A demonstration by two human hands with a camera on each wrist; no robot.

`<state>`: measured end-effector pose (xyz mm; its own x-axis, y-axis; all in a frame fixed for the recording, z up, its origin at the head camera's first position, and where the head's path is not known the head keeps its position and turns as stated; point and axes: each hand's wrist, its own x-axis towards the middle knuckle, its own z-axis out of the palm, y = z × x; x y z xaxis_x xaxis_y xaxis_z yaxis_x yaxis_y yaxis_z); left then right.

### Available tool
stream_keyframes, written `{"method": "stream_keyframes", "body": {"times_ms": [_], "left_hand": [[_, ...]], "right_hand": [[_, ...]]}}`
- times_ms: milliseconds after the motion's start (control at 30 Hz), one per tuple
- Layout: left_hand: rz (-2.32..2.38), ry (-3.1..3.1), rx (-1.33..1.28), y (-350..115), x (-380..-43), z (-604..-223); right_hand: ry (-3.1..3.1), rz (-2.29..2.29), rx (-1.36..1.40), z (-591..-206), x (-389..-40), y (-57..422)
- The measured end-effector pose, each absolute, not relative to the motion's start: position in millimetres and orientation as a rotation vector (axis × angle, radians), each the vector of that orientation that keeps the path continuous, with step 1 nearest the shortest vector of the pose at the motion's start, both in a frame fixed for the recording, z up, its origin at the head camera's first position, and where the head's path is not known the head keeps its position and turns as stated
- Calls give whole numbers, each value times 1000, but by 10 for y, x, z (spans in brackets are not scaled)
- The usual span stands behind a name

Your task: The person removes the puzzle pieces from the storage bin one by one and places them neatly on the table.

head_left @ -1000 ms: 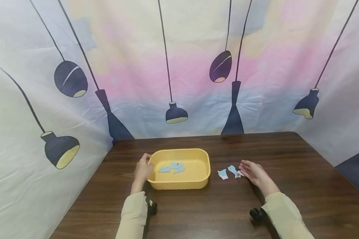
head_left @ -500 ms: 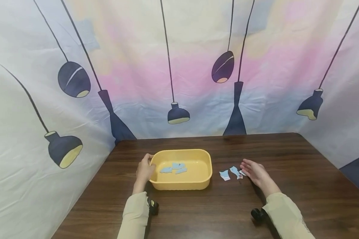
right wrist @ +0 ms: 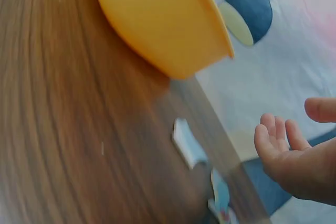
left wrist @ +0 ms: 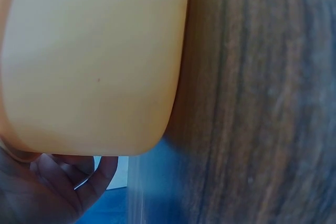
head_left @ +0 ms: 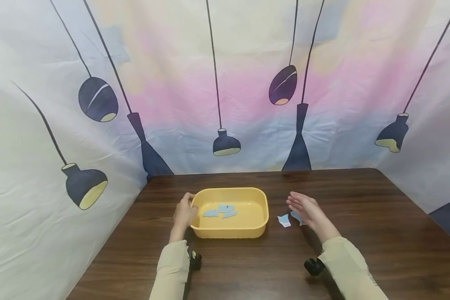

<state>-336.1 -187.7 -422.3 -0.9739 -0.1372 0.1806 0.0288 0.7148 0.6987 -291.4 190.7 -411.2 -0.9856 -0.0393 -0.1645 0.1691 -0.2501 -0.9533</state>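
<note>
My left hand [head_left: 183, 213] grips the left end of a yellow plastic basin [head_left: 228, 233], thumb over the rim and fingers against the outside. The left wrist view shows the basin's wall [left wrist: 94, 77] with curled fingers behind it. Three light-blue torn-looking pieces lie on the basin floor, among them a flat scrap [head_left: 211, 213]. My right hand [head_left: 307, 210] hovers over similar pieces right of the basin, fingers extended and holding nothing. One piece [head_left: 284, 220] is in plain view; another [head_left: 296, 217] is partly hidden by the hand. Several show in the right wrist view, including a white-edged piece [right wrist: 188, 142].
Everything stands on a dark brown wood-grain table [head_left: 240, 271]. A cloth backdrop [head_left: 247, 91] printed with hanging lamps rises behind the table and along its sides. Black wrist devices are strapped near both sleeves, one at the right cuff [head_left: 314, 267].
My right hand has moved left and slightly up, now covering more of the loose pieces. My left hand keeps its grip on the basin. The whole head view has shifted slightly.
</note>
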Motion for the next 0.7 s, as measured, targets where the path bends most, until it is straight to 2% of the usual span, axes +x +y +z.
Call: {"method": "stream_keyframes", "body": {"times_ms": [333, 467, 700], "left_hand": [[-1127, -2678, 60, -1857, -3358, -4255], [-1129, -2667, 54, -1849, -3357, -4242], [-1112, -2672, 71, -1870, -3338, -4240]], "right_hand": [[1934, -2243, 3, -3940, -3014, 1413], [1906, -2261, -108, -4013, -3133, 1217], [1985, -2117, -52, -3957, -3166, 708]]}}
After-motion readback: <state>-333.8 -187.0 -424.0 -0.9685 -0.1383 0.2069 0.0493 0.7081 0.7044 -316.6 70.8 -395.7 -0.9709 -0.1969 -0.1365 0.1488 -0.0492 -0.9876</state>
